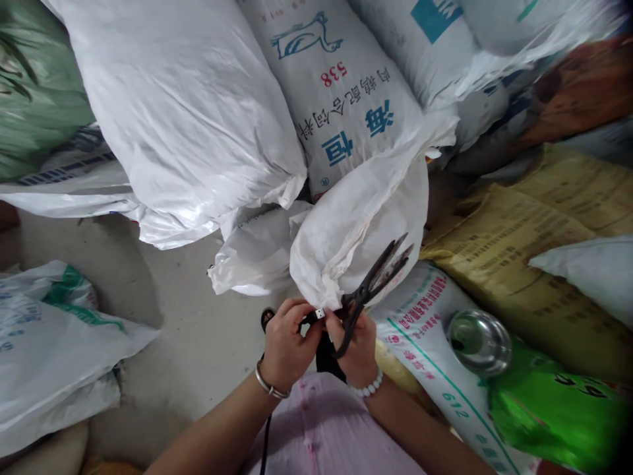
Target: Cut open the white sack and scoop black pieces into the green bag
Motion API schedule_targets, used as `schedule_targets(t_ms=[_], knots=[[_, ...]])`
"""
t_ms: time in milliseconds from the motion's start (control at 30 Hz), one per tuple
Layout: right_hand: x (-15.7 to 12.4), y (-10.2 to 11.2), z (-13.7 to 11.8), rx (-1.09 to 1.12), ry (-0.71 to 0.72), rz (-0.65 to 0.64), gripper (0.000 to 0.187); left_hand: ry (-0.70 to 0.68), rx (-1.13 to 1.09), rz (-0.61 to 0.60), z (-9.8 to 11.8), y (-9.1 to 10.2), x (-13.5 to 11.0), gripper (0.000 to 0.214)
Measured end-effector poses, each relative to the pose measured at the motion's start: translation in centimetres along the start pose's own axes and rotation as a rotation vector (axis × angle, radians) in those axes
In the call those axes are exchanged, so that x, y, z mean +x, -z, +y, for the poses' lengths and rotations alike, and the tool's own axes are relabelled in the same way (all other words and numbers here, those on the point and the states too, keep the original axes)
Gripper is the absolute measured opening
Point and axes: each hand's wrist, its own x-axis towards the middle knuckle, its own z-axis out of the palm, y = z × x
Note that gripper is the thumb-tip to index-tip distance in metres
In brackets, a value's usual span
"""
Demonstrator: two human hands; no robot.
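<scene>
My left hand (287, 344) is closed in a pinch on a black USB plug (320, 313), whose metal end points toward my right hand. My right hand (357, 353) is closed around the handles of dark, worn scissors (364, 291). Their blades point up and to the right, slightly apart. Thumb and fingertips of the right hand are close to the plug; whether they touch it I cannot tell. Just beyond both hands rises the gathered edge of an open white woven sack (316, 247), and the blades lie in front of it.
Large filled white sacks (192, 99) stand ahead, one printed sack (346, 86) among them. On the right are yellow sacks (524, 231), a metal bowl (479, 342) and a bright green bag (554, 402). More white sacks (54, 343) lie left on the concrete floor (192, 330).
</scene>
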Motion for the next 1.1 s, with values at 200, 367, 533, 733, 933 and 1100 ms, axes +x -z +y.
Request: schedule_targets(t_ms=[200,367,533,733,933,1100], knots=[[-1.0,-0.3,1.0,-0.067,0.106,-0.022,0.011,0.084,0.141,-0.07,0.4,0.8,-0.3,0.011],[-1.3,-0.5,1.2,-0.038,0.071,-0.052,0.01,0.082,0.12,-0.116,-0.2,1.1,-0.2,0.007],[-1.3,-0.1,0.8,0.042,0.011,-0.059,0.014,0.368,-0.225,-0.164,-1.0,1.8,-0.1,0.008],[-1.5,0.2,0.2,0.035,-0.061,-0.062,0.016,0.65,-0.736,-0.176,-1.3,4.1,-0.1,0.011],[-1.9,-0.7,0.3,-0.114,0.097,-0.091,0.011,0.575,-1.03,-0.153,-0.5,3.4,1.2,0.009],[-1.8,0.6,0.7,-0.298,0.322,-0.169,0.006,0.712,-1.058,-0.138,0.6,8.4,0.9,0.017]])
